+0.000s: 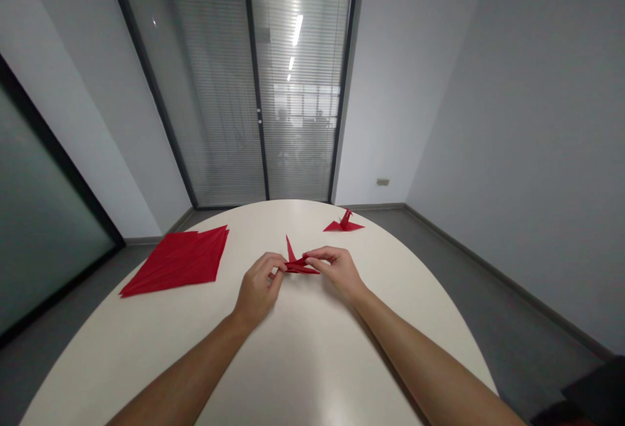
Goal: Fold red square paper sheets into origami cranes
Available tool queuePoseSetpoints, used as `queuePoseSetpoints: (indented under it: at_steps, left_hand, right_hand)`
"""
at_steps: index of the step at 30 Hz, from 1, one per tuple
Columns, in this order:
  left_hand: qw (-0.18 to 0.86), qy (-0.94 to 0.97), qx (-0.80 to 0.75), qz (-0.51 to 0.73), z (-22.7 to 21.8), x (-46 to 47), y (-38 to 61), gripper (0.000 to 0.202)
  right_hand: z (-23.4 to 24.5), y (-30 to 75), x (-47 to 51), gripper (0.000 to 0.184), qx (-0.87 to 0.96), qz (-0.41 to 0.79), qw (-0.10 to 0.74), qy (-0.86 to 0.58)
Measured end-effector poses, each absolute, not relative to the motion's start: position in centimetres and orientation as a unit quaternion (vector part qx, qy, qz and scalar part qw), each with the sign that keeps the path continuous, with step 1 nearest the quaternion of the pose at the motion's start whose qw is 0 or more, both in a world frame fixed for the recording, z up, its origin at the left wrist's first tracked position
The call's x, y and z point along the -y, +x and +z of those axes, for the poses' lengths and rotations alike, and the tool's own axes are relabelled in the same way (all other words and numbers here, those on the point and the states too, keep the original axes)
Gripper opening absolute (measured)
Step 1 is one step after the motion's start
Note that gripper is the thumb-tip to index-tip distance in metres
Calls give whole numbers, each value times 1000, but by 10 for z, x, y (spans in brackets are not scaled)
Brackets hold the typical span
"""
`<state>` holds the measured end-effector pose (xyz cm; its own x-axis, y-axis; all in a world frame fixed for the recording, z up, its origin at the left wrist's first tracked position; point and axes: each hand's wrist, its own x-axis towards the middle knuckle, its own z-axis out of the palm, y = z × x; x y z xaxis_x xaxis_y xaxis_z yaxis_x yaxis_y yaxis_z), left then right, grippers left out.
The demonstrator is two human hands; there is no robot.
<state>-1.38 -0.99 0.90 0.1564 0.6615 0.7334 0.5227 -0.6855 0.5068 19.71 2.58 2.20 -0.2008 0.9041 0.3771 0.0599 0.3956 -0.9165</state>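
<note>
Between my two hands is a red origami paper crane (pixel 297 266), with one thin point sticking up and another point reaching right. My left hand (pixel 260 283) pinches its left end between thumb and fingers. On the other side, my right hand (pixel 336 268) grips the upper right part of the folded paper with thumb and forefinger. The fingertips hide some of the folds. Farther back on the right stands another red paper crane (pixel 345 223), wings spread, apart from both hands.
A stack of red paper sheets (pixel 178 261) lies at the left on the round white table (pixel 293 361). The table's curved edge runs around the far side. Beyond it are a glass door (pixel 297 152) with blinds and grey walls. Something dark (pixel 596 390) shows at the lower right.
</note>
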Motion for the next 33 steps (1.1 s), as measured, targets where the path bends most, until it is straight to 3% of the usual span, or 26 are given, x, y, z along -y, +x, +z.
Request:
queuePoseSetpoints:
  at_steps: [19,33]
  left_hand:
    - [118,750,-413,504,5,6,-15,16]
    - [151,762,-416,472,2,4,-16,15]
  right_hand:
    - [29,193,-20,7,717,346,530,-292]
    - [22,190,-21,23,700,347,535,-321]
